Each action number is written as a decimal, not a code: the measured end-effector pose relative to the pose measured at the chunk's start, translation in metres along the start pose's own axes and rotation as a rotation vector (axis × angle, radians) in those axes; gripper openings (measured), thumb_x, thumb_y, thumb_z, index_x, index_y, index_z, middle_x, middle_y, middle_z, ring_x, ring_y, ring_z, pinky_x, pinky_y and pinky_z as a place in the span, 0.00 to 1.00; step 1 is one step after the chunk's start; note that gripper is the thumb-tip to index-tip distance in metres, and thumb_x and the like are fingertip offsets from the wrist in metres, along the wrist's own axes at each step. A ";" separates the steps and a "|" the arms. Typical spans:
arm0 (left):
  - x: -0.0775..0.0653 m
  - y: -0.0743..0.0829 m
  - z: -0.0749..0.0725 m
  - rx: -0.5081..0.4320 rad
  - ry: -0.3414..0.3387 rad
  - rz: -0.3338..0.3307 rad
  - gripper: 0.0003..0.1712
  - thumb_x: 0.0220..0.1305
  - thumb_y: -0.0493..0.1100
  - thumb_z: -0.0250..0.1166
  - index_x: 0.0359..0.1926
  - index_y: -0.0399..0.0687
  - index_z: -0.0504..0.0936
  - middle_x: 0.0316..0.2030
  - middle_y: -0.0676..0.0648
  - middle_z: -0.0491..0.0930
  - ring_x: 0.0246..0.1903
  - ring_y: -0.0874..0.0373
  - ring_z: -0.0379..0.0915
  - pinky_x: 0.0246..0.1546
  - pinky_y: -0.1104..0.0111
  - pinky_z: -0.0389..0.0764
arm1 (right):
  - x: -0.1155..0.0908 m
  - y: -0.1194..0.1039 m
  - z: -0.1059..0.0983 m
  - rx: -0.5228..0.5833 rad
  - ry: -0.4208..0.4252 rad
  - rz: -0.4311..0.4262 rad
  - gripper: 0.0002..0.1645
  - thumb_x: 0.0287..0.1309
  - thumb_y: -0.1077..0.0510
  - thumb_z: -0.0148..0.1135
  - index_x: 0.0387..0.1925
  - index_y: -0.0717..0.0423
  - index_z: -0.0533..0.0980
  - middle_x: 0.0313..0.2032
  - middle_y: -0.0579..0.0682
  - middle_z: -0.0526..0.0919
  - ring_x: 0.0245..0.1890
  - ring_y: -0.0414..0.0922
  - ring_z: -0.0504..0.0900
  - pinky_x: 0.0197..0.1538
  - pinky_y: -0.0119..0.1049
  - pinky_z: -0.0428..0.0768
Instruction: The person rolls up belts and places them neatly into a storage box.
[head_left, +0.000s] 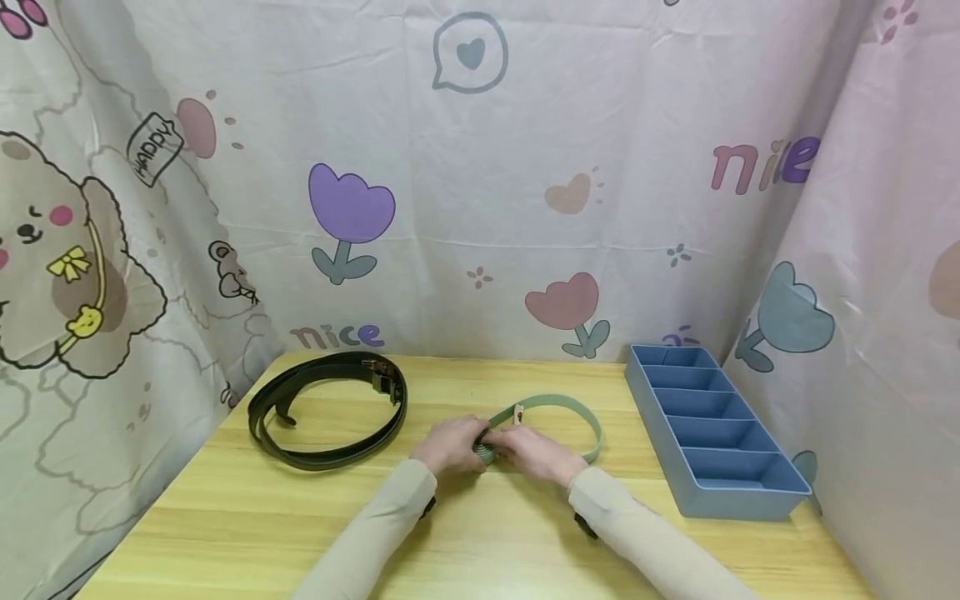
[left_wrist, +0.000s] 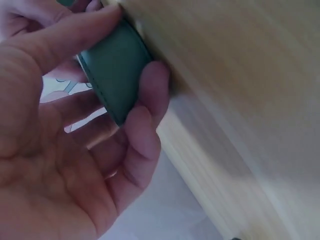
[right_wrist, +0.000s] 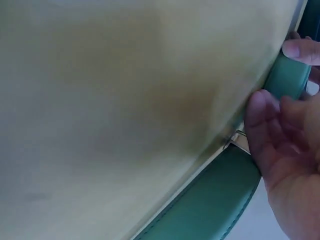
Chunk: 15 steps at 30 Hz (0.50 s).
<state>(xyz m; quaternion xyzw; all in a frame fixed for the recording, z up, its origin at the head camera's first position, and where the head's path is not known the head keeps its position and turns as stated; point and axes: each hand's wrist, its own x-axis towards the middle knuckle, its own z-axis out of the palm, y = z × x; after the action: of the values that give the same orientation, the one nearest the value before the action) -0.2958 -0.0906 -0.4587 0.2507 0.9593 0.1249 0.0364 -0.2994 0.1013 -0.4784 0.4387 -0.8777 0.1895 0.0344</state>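
A green belt (head_left: 558,401) stands on its edge on the table, part of it wound into a small coil and the remainder curving out in a loop to the right. Its metal buckle (head_left: 518,414) shows just behind the right hand. My left hand (head_left: 453,444) holds the coil from the left, thumb and fingers around the green strap (left_wrist: 117,65) in the left wrist view. From the other side my right hand (head_left: 536,454) pinches the belt at the coil. The right wrist view shows its curled fingers by the strap (right_wrist: 200,200), beside the buckle. Fingers hide much of the coil.
A black belt (head_left: 322,460) lies in a wide loop at the left, its buckle (head_left: 382,381) at the back. On the right stands a blue-grey divided box (head_left: 663,442) with several compartments. A printed cloth (head_left: 480,150) hangs behind the wooden table (head_left: 495,542).
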 end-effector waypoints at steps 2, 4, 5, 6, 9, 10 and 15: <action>0.000 0.003 0.002 0.001 0.009 -0.019 0.29 0.46 0.47 0.76 0.53 0.58 0.79 0.39 0.53 0.79 0.35 0.58 0.73 0.39 0.60 0.75 | -0.003 0.000 -0.001 0.007 0.060 0.046 0.16 0.66 0.65 0.57 0.54 0.54 0.78 0.46 0.49 0.85 0.46 0.42 0.83 0.51 0.34 0.80; -0.001 0.005 0.003 0.015 0.014 -0.041 0.35 0.47 0.48 0.75 0.59 0.60 0.77 0.44 0.50 0.79 0.38 0.56 0.74 0.42 0.57 0.75 | -0.007 0.002 -0.003 0.008 0.112 0.108 0.13 0.63 0.65 0.60 0.49 0.56 0.77 0.41 0.50 0.85 0.40 0.42 0.83 0.45 0.34 0.82; 0.000 0.005 0.004 0.021 0.016 -0.050 0.36 0.48 0.48 0.75 0.61 0.61 0.76 0.46 0.47 0.79 0.39 0.54 0.74 0.42 0.55 0.75 | -0.009 0.003 -0.004 -0.001 0.128 0.146 0.12 0.62 0.65 0.62 0.48 0.57 0.76 0.37 0.49 0.84 0.36 0.41 0.82 0.40 0.33 0.81; 0.000 0.005 0.004 0.025 0.014 -0.064 0.36 0.49 0.49 0.74 0.62 0.62 0.76 0.47 0.46 0.78 0.39 0.53 0.74 0.42 0.55 0.75 | -0.010 0.004 -0.005 -0.011 0.135 0.183 0.13 0.62 0.64 0.62 0.48 0.57 0.75 0.33 0.47 0.83 0.33 0.40 0.80 0.37 0.32 0.80; 0.001 0.005 0.005 0.049 0.009 -0.104 0.34 0.53 0.51 0.73 0.63 0.61 0.76 0.48 0.42 0.76 0.36 0.52 0.72 0.38 0.55 0.75 | -0.015 0.011 -0.010 -0.021 0.129 0.257 0.18 0.61 0.62 0.64 0.51 0.59 0.71 0.27 0.44 0.77 0.25 0.37 0.74 0.28 0.30 0.75; 0.001 0.005 0.004 0.054 0.008 -0.114 0.33 0.53 0.52 0.72 0.62 0.61 0.76 0.47 0.41 0.76 0.35 0.53 0.71 0.36 0.56 0.74 | -0.016 0.013 -0.012 -0.022 0.121 0.276 0.21 0.62 0.61 0.64 0.54 0.60 0.69 0.26 0.44 0.76 0.23 0.37 0.73 0.27 0.30 0.74; 0.000 0.005 0.003 0.079 0.020 -0.151 0.29 0.53 0.54 0.70 0.57 0.58 0.78 0.40 0.43 0.76 0.32 0.54 0.69 0.29 0.60 0.72 | -0.022 0.023 -0.017 -0.095 0.147 0.355 0.26 0.61 0.59 0.65 0.59 0.54 0.69 0.25 0.49 0.80 0.21 0.40 0.74 0.23 0.35 0.74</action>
<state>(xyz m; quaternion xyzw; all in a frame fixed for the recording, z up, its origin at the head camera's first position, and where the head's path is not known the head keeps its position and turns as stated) -0.2928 -0.0854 -0.4606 0.1775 0.9800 0.0865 0.0263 -0.3059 0.1366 -0.4750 0.2597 -0.9444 0.1827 0.0852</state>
